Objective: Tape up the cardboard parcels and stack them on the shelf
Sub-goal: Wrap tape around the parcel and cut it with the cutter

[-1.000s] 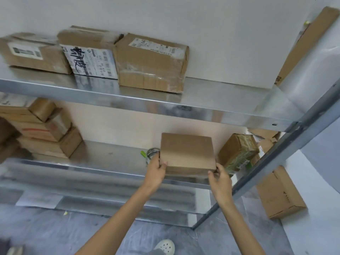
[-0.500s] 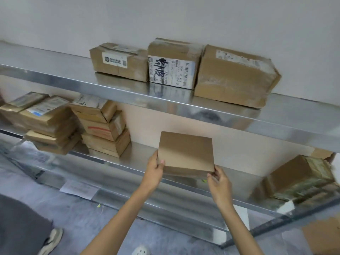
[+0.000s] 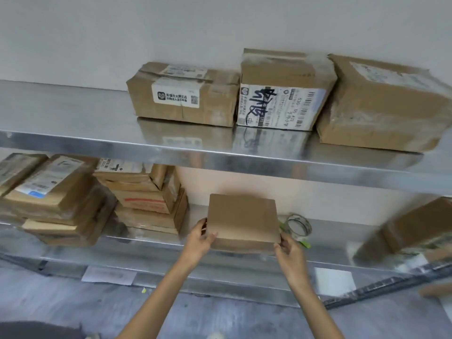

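Stacked parcels (image 3: 146, 199) fill the lower shelf (image 3: 159, 250) at left. The left hand (image 3: 199, 237) grips the plain parcel (image 3: 243, 218) at the shelf's near edge, fingers curled round its left side. The right hand (image 3: 291, 253) pinches its near right corner. A tape roll (image 3: 299, 227) lies just right.

A plain white wall (image 3: 220, 25) rises behind the shiny metal shelf (image 3: 73, 140), and below it lies a mottled grey floor (image 3: 61, 309) under soft, even light.
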Tool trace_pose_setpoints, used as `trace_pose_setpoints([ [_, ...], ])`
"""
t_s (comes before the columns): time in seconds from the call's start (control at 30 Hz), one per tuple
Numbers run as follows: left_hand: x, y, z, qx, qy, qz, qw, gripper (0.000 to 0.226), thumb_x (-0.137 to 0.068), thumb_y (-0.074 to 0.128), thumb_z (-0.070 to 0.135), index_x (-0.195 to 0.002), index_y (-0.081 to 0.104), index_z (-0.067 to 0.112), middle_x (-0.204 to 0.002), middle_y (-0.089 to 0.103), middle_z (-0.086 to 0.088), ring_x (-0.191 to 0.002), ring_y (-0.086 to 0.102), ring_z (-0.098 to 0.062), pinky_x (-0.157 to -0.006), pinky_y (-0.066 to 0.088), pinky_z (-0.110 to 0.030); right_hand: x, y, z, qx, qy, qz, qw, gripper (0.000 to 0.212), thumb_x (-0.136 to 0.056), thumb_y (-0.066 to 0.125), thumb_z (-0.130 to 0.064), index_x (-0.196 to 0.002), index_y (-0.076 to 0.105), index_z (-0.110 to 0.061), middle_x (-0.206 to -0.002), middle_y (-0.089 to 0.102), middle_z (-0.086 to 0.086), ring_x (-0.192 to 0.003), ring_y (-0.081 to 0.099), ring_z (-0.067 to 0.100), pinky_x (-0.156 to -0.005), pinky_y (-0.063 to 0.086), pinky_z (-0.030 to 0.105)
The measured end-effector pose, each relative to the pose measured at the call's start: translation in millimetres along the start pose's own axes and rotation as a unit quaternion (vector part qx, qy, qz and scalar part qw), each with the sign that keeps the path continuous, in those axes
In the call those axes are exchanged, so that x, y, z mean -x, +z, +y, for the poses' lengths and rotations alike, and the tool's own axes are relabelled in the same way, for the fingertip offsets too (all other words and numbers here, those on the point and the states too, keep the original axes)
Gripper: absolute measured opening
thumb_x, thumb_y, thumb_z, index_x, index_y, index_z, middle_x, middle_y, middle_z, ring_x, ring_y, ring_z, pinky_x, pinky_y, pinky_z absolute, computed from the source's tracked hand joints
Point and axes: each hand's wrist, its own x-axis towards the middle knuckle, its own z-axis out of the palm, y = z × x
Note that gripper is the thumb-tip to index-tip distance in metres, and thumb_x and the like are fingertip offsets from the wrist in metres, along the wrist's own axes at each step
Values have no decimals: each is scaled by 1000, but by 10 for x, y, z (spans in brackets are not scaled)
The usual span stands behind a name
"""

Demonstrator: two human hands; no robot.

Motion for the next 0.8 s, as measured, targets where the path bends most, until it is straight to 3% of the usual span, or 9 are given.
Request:
trace_pose_setpoints([
  [0.1, -124, -77, -85, 2, -39, -34, 999, 56, -88, 69, 18, -137, 43, 5, -131, 55, -9, -121, 51, -19, -89, 40, -17, -68, 13, 33, 12, 45, -5, 999, 33, -89, 55, 3, -123, 54, 1, -105, 63, 9, -94, 60, 21, -85, 45, 29],
  [0.27, -339, -101, -31, -16, -113, 10, 993, 73, -85, 69, 41, -142, 37, 10, -137, 49, -11, -123, 50, -26, -98, 43, -31, -275, -11, -43, 99, 59, -30, 993, 37, -95, 54, -26, -123, 57, -2, -107, 66, 14, -97, 61, 24, -83, 44, 31],
  [0.4, -337, -80, 63, -19, -40, 24, 999, 56, -84, 74, 22, -134, 51, 11, -124, 60, -5, -103, 57, -17, -85, 43, -22, -408, 34, -144, 122, 29, -44, 991, 36, -93, 54, -13, -128, 54, -7, -95, 67, 9, -83, 62, 20, -70, 43, 25],
  [0.5, -316, -146, -40, 10, 24, 65, 998, 52, -74, 78, 0, -117, 57, 18, -114, 64, -3, -109, 58, -19, -94, 47, -31, -379, -8, -170, 54, 8, -19, 998, 33, -85, 51, 9, -114, 57, -5, -86, 65, -3, -77, 62, 8, -63, 46, 10],
  [0.57, -254, -141, -98, 8, 39, 88, 995, 49, -74, 70, -13, -108, 55, 18, -102, 64, 0, -101, 59, -20, -85, 48, -20, -342, -24, -150, 8, 8, -6, 1000, 27, -85, 49, 12, -107, 54, -3, -89, 63, -5, -82, 61, 10, -67, 45, 6],
  [0.63, -166, -86, -159, -2, 42, 94, 995, 44, -78, 56, -20, -105, 53, 14, -87, 61, 2, -86, 58, -20, -68, 43, -5, -333, -28, -71, -36, 26, -1, 999, 21, -90, 46, 7, -106, 51, -5, -96, 63, 2, -89, 58, 18, -81, 48, 15],
  [0.67, -127, -51, -198, -9, 42, 88, 995, 42, -79, 49, -22, -103, 53, 12, -83, 59, 3, -83, 56, -21, -65, 42, -4, -344, -29, -9, -61, 45, -6, 997, 17, -93, 44, 2, -105, 50, -7, -102, 63, 8, -91, 58, 20, -89, 51, 28],
  [0.73, -88, 9, -297, 2, 43, 72, 996, 42, -82, 42, -23, -96, 53, 15, -84, 59, 3, -84, 54, -21, -68, 41, -5, -334, -32, 90, -105, 80, -20, 991, 9, -98, 43, -11, -104, 49, -14, -111, 60, 15, -96, 60, 23, -92, 51, 45],
  [0.8, -133, 26, -376, 42, 18, 62, 997, 36, -89, 43, -16, -94, 56, 17, -92, 64, -5, -90, 58, -24, -74, 43, -8, -308, -25, 119, -137, 95, -26, 986, 15, -99, 44, -26, -111, 48, -16, -115, 58, 8, -105, 58, 23, -91, 52, 47],
])
